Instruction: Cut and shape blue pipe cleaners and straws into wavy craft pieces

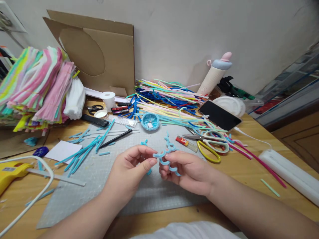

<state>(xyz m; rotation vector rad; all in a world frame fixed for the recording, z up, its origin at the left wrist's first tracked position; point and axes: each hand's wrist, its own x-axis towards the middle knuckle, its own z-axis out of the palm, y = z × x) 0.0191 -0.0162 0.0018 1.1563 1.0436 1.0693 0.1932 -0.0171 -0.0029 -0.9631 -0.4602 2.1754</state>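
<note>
Between my two hands is a light blue pipe cleaner piece [171, 146] bent into wavy curls. My right hand [188, 169] is closed around its lower part, with curled ends showing over the fingers. The thumb and forefinger of my left hand [136, 167] pinch at its left tip. Other bits of blue pipe cleaner [144, 143] show behind the left fingers; whether that hand holds them is unclear. Beyond the hands, a round blue cup-shaped pipe cleaner piece [150, 122] sits on the grey cutting mat [99, 186].
Cut blue pipe cleaners [86, 154], a black pen [117, 137] and a yellow glue gun [12, 174] lie to the left. Scissors [211, 141], a lighter [186, 143], a phone [220, 114] and a white power strip [291, 176] are to the right. Bundled pipe cleaners [37, 86] stand at back left.
</note>
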